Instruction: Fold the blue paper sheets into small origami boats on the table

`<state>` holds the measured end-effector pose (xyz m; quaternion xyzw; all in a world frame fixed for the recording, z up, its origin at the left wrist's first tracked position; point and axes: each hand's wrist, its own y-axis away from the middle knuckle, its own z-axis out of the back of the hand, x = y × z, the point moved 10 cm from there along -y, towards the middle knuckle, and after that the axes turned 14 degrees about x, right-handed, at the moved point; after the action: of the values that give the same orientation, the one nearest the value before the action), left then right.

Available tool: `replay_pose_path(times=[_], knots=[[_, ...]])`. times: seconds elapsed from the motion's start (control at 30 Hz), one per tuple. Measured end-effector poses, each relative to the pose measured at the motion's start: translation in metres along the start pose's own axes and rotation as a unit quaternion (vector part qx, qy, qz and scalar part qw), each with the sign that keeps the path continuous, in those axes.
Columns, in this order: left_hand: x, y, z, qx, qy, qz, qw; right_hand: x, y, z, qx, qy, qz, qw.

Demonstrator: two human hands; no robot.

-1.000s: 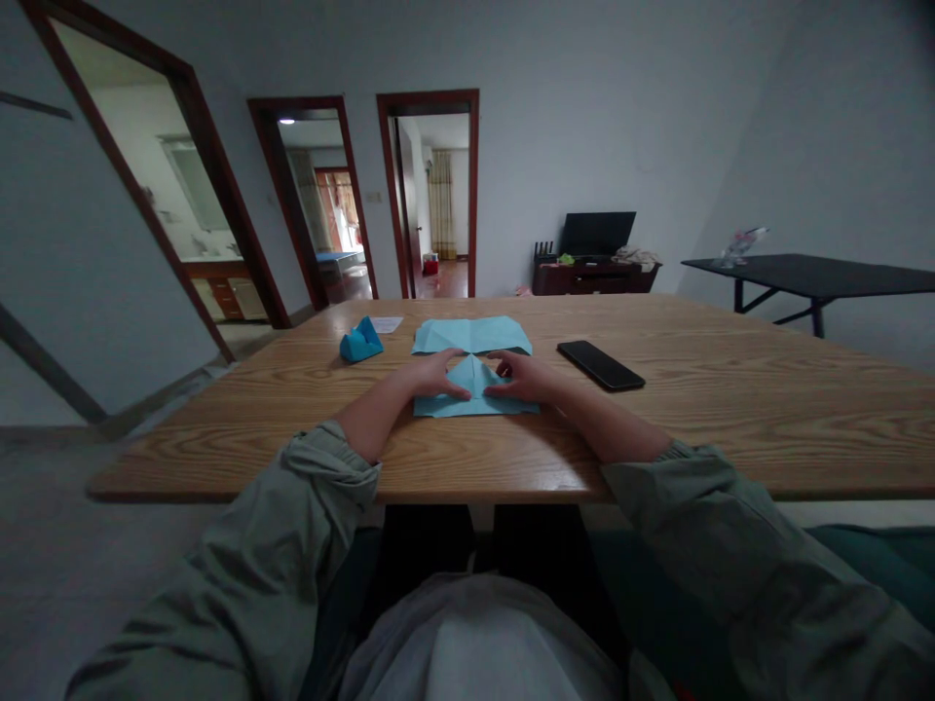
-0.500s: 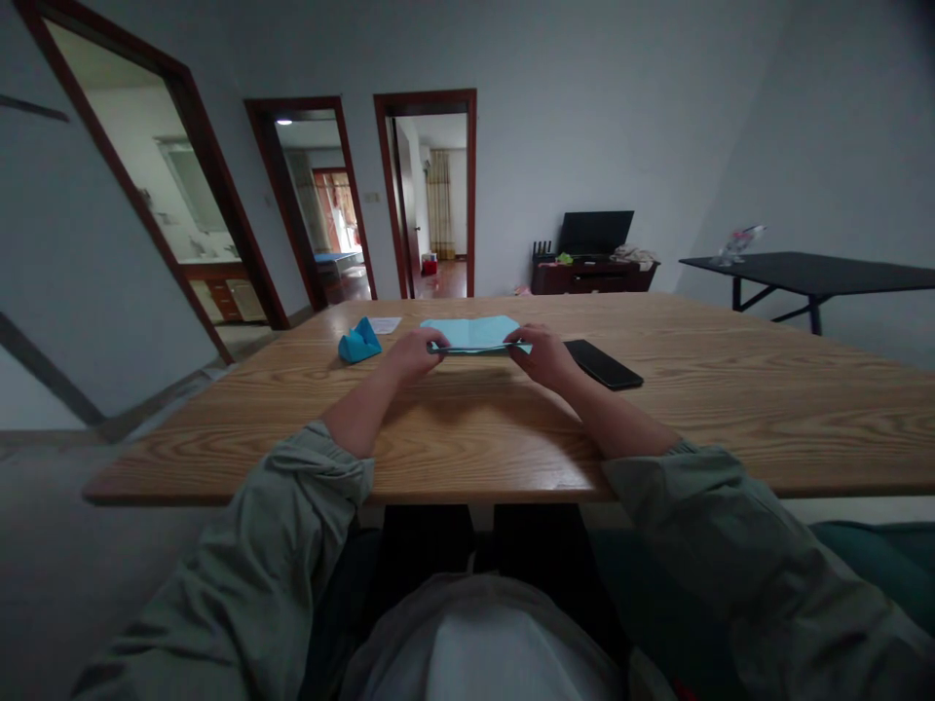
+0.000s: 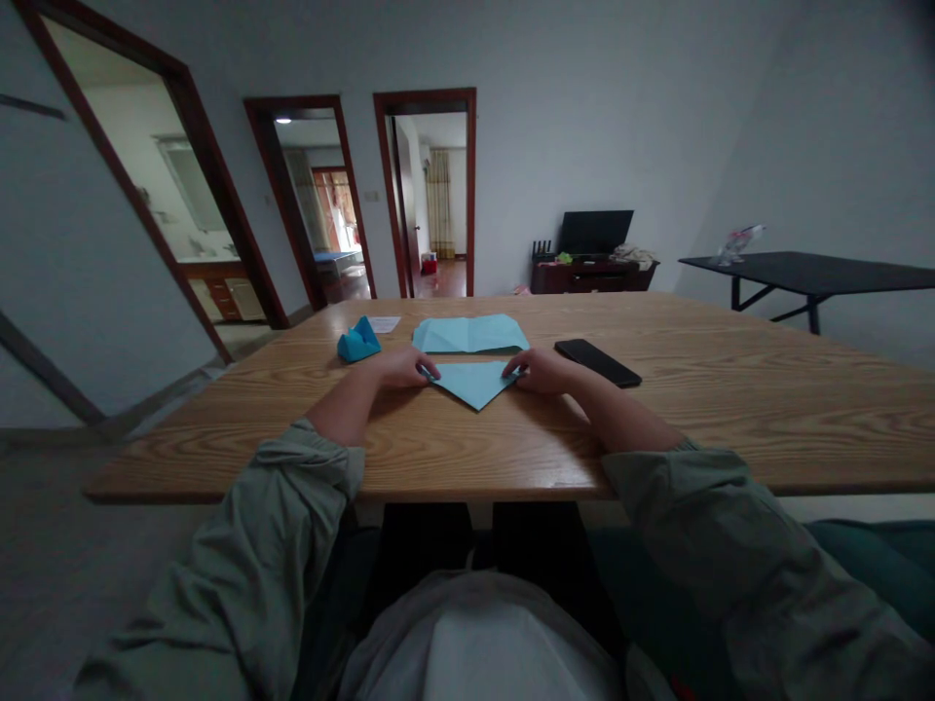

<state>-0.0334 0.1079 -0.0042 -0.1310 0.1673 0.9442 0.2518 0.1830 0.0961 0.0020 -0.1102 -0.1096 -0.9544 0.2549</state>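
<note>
A light blue folded sheet of paper (image 3: 474,382) lies before me, its near part a triangle with the tip pointing towards me. My left hand (image 3: 405,368) pinches its left corner. At the right corner, my right hand (image 3: 542,372) grips the paper between thumb and fingers. Just beyond sits a wider pale blue paper panel (image 3: 471,334) with a crease down its middle; whether it joins the triangle I cannot tell. To the left stands a darker blue folded paper shape (image 3: 357,341) with raised points.
A black phone-like slab (image 3: 597,362) lies right of my right hand. Behind the blue folded shape is a small pale printed paper (image 3: 384,323). All rest on the wooden table (image 3: 730,389), whose front edge is close to me. A black table (image 3: 810,271) stands far right.
Both hands have come lower and nearer to me on the table. The near part of the paper, seen edge-on before, now shows as a triangle pointing towards me.
</note>
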Motion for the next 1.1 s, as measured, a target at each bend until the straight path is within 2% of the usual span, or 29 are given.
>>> replay_pose_path(times=[0.17,0.4,0.63,1.1], knots=[[-0.001,0.001,0.001,-0.004,0.002,0.004,1.0,-0.009,-0.003,-0.003,0.005,-0.014,-0.019,1.0],[0.006,-0.002,0.003,-0.017,0.001,0.002,1.0,-0.016,-0.005,-0.002,-0.003,-0.026,-0.008,1.0],[0.007,-0.007,0.005,-0.028,-0.004,-0.022,0.999,-0.014,-0.004,0.001,-0.023,-0.032,0.01,0.999],[-0.004,-0.003,0.002,-0.033,-0.057,0.02,0.998,-0.008,-0.011,-0.001,-0.045,0.014,-0.004,0.999]])
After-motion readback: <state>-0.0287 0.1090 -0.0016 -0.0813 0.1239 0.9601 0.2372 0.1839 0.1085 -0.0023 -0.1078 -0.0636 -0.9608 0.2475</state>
